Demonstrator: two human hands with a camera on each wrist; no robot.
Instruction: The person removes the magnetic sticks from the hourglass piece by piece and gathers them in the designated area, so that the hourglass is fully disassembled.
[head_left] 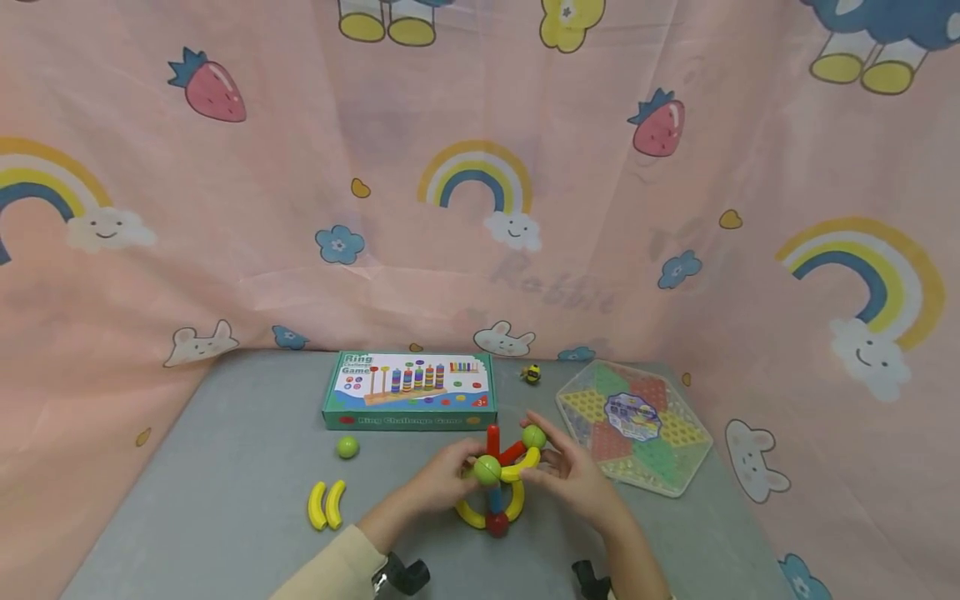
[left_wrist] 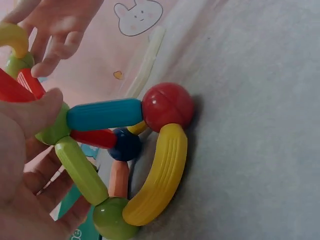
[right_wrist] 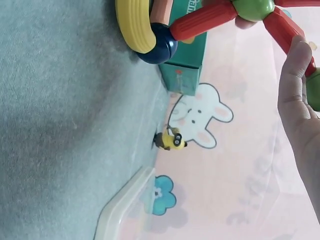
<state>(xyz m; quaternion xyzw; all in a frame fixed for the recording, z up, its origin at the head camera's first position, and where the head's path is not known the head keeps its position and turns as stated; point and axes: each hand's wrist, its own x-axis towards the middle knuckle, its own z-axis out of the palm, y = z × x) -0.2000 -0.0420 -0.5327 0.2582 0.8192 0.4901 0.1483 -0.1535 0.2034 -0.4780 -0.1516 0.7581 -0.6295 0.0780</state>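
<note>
A model of magnetic sticks and balls [left_wrist: 105, 114] stands on the table between both hands. Its base has curved yellow sticks [left_wrist: 161, 172], a red ball [left_wrist: 167, 106] and a dark blue ball [right_wrist: 159, 46]. My left hand [head_left: 444, 479] grips it at an upper green ball [head_left: 487, 469], the thumb lying over that joint in the left wrist view. At the upper right, my right hand [head_left: 572, 477] holds the model around another green ball [head_left: 534, 437], where a red stick [head_left: 512, 452] and a curved yellow stick [head_left: 522, 467] meet. Another red stick [head_left: 492, 439] points upward.
Two loose curved yellow sticks [head_left: 326, 505] and a green ball [head_left: 347, 447] lie to the left. Behind the model sits a green Ring Challenge Game box [head_left: 409, 419], with a small bee figure [head_left: 531, 374] beside it. A hexagonal board game case [head_left: 633, 425] lies at the right.
</note>
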